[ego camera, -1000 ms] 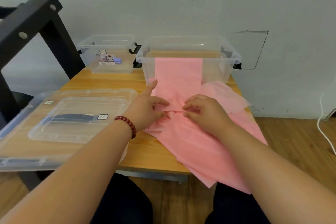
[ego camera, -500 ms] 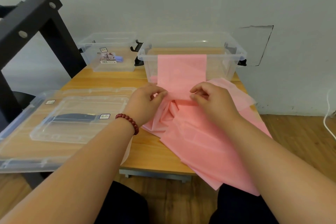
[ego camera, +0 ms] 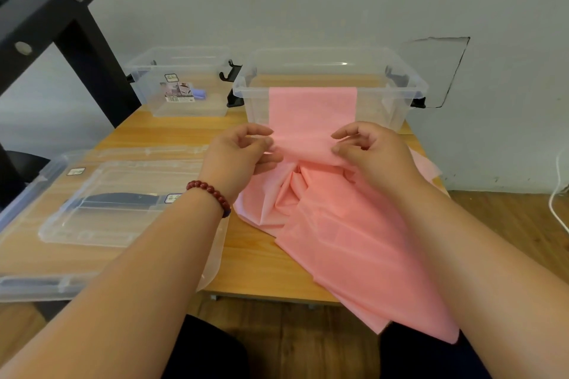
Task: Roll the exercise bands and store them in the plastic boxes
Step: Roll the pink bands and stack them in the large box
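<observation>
A long pink exercise band [ego camera: 341,224] hangs over the front rim of a clear plastic box [ego camera: 409,83], lies bunched on the wooden table and trails off its front edge onto my lap. My left hand [ego camera: 237,160] pinches the band's left edge just in front of the box. My right hand [ego camera: 374,154] pinches the right edge at the same height. Between the hands the band is lifted off the table in a flat span. A second clear plastic box [ego camera: 147,64] stands at the back left with a small blue item inside.
Two clear lids [ego camera: 101,209] lie stacked on the left half of the table [ego camera: 255,261]. A black metal frame [ego camera: 70,28] rises at the far left. The wall stands close behind the boxes. A white cable [ego camera: 557,194] hangs at the right edge.
Both hands have moved apart along the band and up toward the box, from a pinch in the middle to a grip on each side edge, lifting the band.
</observation>
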